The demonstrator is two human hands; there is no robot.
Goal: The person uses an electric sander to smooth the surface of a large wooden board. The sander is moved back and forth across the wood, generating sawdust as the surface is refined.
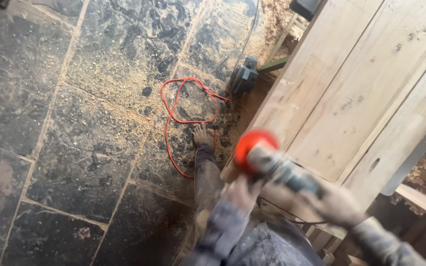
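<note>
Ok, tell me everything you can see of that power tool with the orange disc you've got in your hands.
The power tool is a hand-held grinder or sander, motion-blurred. It has a round orange-red disc at its front end and a grey, dusty body running back to a darker grip. It is held tilted at the edge of the pale wooden panel; whether the disc touches the wood is unclear. The left hand grips near the head, the right hand holds the rear grip.

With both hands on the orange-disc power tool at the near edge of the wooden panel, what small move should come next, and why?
Probably steadying the power tool and lowering its orange disc flat onto the wooden panel. The left hand and right hand both grip it, but it is motion-blurred at the panel's near edge, and whether the disc touches the wood is unclear. The red cord loops by the bare foot, so stay planted.
</note>
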